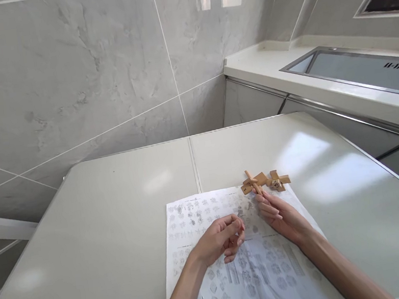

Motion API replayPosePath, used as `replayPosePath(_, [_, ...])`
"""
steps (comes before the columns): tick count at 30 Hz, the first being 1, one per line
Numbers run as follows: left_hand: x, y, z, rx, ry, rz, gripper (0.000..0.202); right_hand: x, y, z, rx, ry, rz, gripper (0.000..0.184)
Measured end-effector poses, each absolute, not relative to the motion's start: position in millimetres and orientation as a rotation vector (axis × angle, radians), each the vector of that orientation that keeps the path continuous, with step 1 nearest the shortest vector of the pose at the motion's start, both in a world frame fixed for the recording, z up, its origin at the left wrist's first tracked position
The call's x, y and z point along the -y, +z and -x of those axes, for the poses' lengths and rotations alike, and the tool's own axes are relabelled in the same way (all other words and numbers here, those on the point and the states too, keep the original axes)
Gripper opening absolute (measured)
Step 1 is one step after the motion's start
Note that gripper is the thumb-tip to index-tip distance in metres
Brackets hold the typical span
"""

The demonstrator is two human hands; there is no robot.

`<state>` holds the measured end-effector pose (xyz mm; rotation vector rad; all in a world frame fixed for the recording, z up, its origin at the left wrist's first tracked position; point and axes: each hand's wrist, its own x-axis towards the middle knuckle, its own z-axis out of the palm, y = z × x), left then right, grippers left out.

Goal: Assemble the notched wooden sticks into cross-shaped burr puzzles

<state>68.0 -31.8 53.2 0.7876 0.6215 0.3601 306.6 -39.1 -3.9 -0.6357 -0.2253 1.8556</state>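
Note:
My right hand (280, 212) pinches a small crossed wooden puzzle piece (251, 179) between thumb and fingertips, one rod rising away from me. Just behind it lie light-brown flat wooden pieces (261, 178), partly covered by it. A cross-shaped wooden piece (276, 184) with a dark mark on its front rests to the right, at the paper's far edge. My left hand (224, 237) hovers over the paper, its fingers loosely curled and apart, and I see nothing in it. Under both hands spreads a creased paper sheet (185, 221) printed with rows of small diagrams.
The glossy white table (116, 240) has a seam running away from me and bright reflections on its right. A grey tiled wall (99, 69) stands behind it. To the right, a white counter (254, 62) holds a sink (358, 65).

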Motion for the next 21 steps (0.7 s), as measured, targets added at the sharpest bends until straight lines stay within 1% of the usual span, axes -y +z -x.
replayPosePath(6, [32.6,53.6,-68.6,-0.653,0.357,-0.807,0.049,38.8,-4.0,-307.8,0.224,1.880,0.632,0.017])
replayPosePath(16, [33.8,54.1,-67.9,-0.621,0.369,-0.824,0.045,40.0,1.2,-306.7,0.258,1.896,0.691,0.016])
replayPosePath(21, [33.9,54.6,-68.2,-0.641,0.365,-0.836,0.050,41.0,4.1,-309.7,0.182,1.922,0.708,0.016])
